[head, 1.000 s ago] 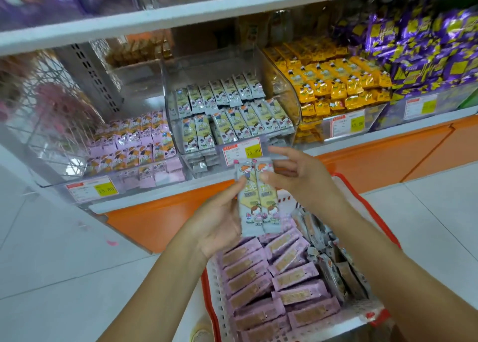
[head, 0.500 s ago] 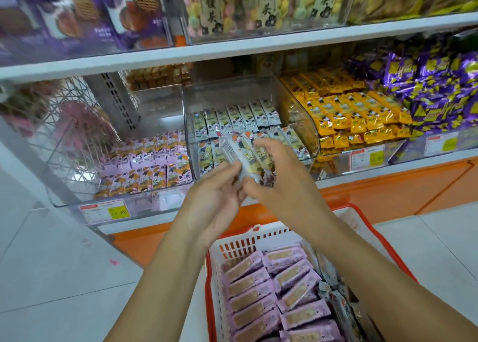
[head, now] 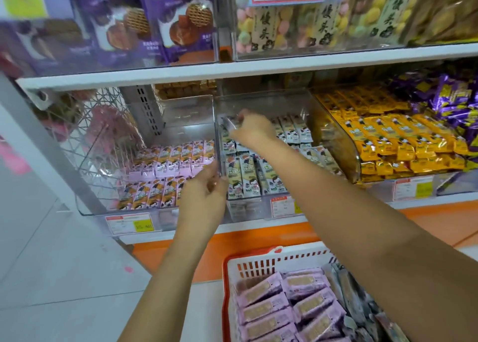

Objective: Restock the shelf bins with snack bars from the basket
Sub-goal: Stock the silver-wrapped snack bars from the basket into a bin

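Note:
My right hand [head: 254, 129] reaches into the clear middle bin [head: 261, 96] and grips a few grey-white snack bars [head: 229, 124] near its back left, above the rows of matching bars [head: 247, 172] stocked there. My left hand [head: 204, 191] hovers at the bin's front left corner with its fingers loosely curled beside the wall, and I see nothing in it. Below me stands the red-and-white basket [head: 258, 256] with stacked pink bars [head: 279, 305] on its left side and darker grey bars [head: 358, 303] on its right, partly hidden by my right forearm.
A clear bin of pink bars [head: 168, 160] sits left of the middle bin and a bin of yellow bars [head: 388, 137] sits to its right, with purple packs [head: 445, 96] beyond. The upper shelf [head: 258, 66] overhangs the bins. An orange plinth [head: 258, 238] runs below.
My right hand carried the grey-white bars from above the basket up into the middle bin. My left hand let go of them and stayed at the bin's front corner. The view tilted upward.

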Motion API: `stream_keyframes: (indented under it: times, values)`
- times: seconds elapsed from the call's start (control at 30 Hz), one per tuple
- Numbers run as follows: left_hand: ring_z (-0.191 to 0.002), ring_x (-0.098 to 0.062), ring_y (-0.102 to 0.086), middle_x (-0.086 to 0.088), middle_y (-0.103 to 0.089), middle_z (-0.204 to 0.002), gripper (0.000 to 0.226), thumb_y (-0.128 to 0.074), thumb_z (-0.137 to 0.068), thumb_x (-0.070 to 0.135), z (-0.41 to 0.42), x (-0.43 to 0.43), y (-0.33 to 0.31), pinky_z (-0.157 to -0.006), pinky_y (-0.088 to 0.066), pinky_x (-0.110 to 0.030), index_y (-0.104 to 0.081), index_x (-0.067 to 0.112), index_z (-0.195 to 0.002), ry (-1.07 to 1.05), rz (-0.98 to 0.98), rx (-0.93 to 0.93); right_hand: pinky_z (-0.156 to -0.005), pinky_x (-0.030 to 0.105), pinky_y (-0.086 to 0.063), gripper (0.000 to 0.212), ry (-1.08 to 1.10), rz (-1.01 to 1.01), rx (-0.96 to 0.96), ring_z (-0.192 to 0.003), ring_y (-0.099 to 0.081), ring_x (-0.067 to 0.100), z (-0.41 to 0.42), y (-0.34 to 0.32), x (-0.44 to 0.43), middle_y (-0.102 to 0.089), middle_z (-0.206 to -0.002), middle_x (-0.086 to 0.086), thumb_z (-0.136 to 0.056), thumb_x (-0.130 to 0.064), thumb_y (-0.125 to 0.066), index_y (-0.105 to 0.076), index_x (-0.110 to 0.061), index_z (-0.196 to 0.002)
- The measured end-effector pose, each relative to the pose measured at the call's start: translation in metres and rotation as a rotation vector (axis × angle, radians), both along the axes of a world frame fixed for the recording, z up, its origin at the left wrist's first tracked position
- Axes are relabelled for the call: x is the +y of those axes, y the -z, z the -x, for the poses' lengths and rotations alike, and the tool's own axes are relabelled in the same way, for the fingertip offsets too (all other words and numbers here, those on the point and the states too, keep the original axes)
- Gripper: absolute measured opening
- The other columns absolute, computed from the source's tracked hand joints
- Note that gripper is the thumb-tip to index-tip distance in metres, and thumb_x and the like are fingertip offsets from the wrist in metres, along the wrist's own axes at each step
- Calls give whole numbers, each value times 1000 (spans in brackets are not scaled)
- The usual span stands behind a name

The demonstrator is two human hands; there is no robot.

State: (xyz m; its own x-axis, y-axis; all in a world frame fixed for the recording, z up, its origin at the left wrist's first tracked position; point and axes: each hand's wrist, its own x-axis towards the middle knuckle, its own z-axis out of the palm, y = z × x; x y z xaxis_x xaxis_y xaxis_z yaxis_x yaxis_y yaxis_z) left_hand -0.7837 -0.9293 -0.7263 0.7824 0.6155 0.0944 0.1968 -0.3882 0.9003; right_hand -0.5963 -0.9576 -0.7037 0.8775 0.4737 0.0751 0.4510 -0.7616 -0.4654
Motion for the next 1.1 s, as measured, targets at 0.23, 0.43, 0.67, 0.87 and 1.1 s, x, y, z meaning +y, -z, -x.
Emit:
stream_keyframes:
  times: [0.23, 0.43, 0.67, 0.87, 1.1]
  values:
    - [-111, -1, -46, 1, -55, -133, 46, -53, -95, 15, 1, 3, -1, -94, -35, -17, -45, 13, -140, 28, 49, -5, -92, 37, -45, 48, 36, 26, -93, -122, -48, 33, -4, 23, 31, -49, -137, 14, -97, -45, -43, -49, -19, -137]
    - [-117, -5, -49, -2, -52, -138, 46, -54, -95, 14, 1, 5, 2, -98, -36, -20, -45, 11, -140, 38, 64, -31, -109, 42, -32, 50, -108, -101, 79, -137, -34, 32, 14, 16, -8, -29, -152, 18, -103, -40, -27, -32, -19, -149]
    - [-119, -6, -51, 7, -59, -128, 46, -51, -96, 20, 0, -2, 10, -95, -42, -18, -45, 16, -141, 64, -95, 11, -102, 42, -38, 56, 247, 370, 71, -137, -30, 32, 24, 18, -117, -25, -151, 20, -103, -35, -32, -27, 0, -146]
    - [-121, -14, -53, -1, -58, -132, 47, -51, -96, 23, 2, -4, 11, -97, -44, -29, -43, 17, -142, 49, -146, 38, -117, 43, -14, 79, 164, 446, 11, -144, -10, 35, 33, 34, -128, -9, -157, 24, -101, -53, -19, -13, 11, -147]
    - [-106, -5, -51, 13, -57, -113, 42, -52, -96, 17, 9, -10, 7, -86, -39, -22, -48, 19, -138, 70, -116, 1, -90, 39, -43, 69, 278, 150, 144, -121, -47, 36, 20, 33, -129, -46, -135, 24, -98, -52, -36, -42, 7, -134]
